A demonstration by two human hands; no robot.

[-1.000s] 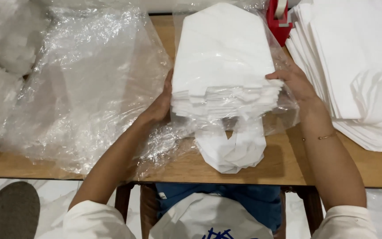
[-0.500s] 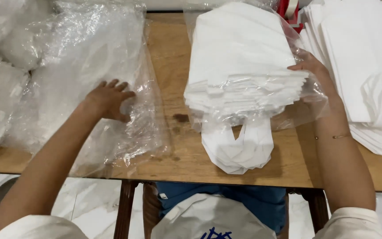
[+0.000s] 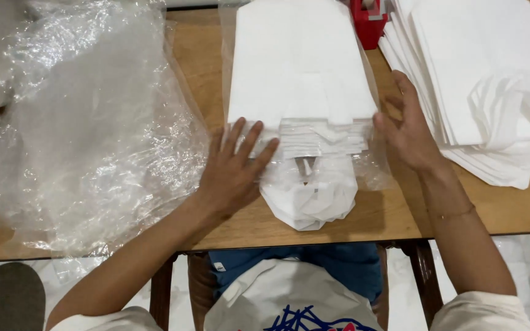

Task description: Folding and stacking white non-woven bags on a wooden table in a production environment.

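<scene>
Back from the far-left plastic sheets (image 3: pixel 87 122), left hand (image 3: pixel 234 175) lay spread on the bagged stack (image 3: pixel 302 79); right hand (image 3: pixel 409 132), open, pressed its right side.

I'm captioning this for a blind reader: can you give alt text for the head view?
Two bare hands press the near end of a white bag stack on a wooden table: left hand flat on its corner, right hand against its side. Clear plastic sheets lie left, another white stack right.
</scene>
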